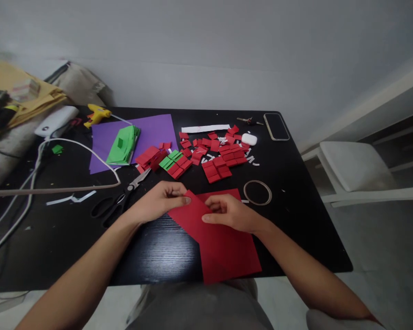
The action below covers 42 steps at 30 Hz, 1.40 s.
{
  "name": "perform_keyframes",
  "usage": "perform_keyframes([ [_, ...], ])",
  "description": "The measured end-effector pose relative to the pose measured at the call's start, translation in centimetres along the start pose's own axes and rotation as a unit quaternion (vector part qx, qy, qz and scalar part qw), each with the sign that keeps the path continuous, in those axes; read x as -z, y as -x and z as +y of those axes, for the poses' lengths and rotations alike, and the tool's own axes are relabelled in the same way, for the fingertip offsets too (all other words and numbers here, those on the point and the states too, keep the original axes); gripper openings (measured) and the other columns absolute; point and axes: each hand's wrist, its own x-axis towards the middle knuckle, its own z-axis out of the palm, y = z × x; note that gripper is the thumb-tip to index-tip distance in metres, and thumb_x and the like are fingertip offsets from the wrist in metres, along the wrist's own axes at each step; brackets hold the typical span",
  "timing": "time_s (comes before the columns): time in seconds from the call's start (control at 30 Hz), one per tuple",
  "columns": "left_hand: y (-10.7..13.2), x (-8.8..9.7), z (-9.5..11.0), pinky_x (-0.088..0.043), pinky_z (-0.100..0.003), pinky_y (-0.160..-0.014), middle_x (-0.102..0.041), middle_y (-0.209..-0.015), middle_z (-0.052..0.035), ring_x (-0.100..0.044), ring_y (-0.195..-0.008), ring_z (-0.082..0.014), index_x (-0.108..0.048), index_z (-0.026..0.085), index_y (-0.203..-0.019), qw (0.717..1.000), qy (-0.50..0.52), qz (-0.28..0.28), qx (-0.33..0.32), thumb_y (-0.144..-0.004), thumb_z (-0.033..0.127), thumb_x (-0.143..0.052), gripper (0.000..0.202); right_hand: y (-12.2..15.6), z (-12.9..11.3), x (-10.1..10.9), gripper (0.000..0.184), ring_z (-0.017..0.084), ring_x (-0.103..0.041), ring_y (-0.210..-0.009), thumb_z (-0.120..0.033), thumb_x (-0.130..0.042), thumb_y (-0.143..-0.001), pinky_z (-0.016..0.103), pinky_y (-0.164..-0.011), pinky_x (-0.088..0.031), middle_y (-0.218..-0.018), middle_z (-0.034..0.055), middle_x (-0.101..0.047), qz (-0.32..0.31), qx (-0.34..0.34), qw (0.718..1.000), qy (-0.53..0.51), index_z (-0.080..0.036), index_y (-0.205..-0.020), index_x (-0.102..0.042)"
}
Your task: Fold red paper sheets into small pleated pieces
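A red paper sheet (227,250) lies on the black table right in front of me, close to the front edge. Over its upper left part, a red paper flap or second piece (187,217) slants to the left; I cannot tell whether the two are joined. My left hand (161,201) pinches the upper left corner of this slanted piece between thumb and fingers. On its right side, my right hand (232,213) has its thumb on the red paper and its fingers curled round the edge. Black-handled scissors (137,179) lie partly open beyond my left forearm.
Folded red pieces (216,169), a green-and-red piece (174,162) and white scraps lie behind my hands. Green papers (122,144) rest on a purple sheet (158,126). A yellow glue gun (97,114), white cable (72,189), tape ring (258,192) and phone (276,127) are around.
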Motion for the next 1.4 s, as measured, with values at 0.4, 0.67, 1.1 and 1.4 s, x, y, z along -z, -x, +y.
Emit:
perform_keyframes([
  [0.4, 0.5, -2.5, -1.4, -0.053, -0.021, -0.069, -0.070, -0.079, 0.0023, -0.067, -0.070, -0.0106, -0.061, 0.019, -0.125, 0.973, 0.080, 0.114, -0.185, -0.091, 0.026, -0.079, 0.039, 0.1, -0.2, -0.1, 0.032, 0.017, -0.076, -0.081, -0.040, -0.092, -0.075, 0.028, -0.076, -0.059, -0.094, 0.0027, -0.082, 0.125, 0.054, 0.986, -0.099, -0.019, -0.097, -0.080],
  [0.67, 0.6, -3.5, -2.2, -0.064, -0.028, -0.081, -0.080, -0.094, -0.0013, -0.079, -0.085, -0.0165, -0.047, 0.027, -0.143, 0.963, 0.168, 0.004, -0.210, -0.083, 0.011, -0.086, 0.073, 0.1, 0.3, -0.3, 0.032, 0.017, -0.078, -0.081, -0.036, -0.092, -0.077, 0.028, -0.077, -0.060, -0.095, 0.0040, -0.083, 0.090, 0.064, 0.981, -0.160, -0.020, -0.103, -0.081],
  [1.1, 0.3, -4.1, -2.2, -0.059, -0.023, -0.071, -0.076, -0.081, 0.0025, -0.073, -0.070, -0.0114, -0.048, 0.023, -0.132, 0.966, 0.216, 0.036, -0.135, -0.088, 0.021, -0.083, 0.057, -0.2, 1.2, -0.6, 0.027, 0.018, -0.078, -0.083, -0.037, -0.089, -0.083, 0.033, -0.084, -0.062, -0.097, 0.0028, -0.082, 0.141, 0.111, 0.964, -0.196, -0.022, -0.103, -0.079],
  [1.4, 1.0, -4.4, -1.7, -0.049, -0.024, -0.067, -0.067, -0.078, -0.0011, -0.060, -0.070, -0.0110, -0.068, 0.015, -0.089, 0.990, 0.016, 0.024, -0.139, -0.093, 0.031, -0.076, 0.019, -0.4, 0.5, -0.8, 0.020, 0.017, -0.076, -0.085, -0.036, -0.088, -0.083, 0.033, -0.088, -0.060, -0.096, -0.0008, -0.080, 0.190, 0.181, 0.940, -0.217, -0.025, -0.097, -0.077],
])
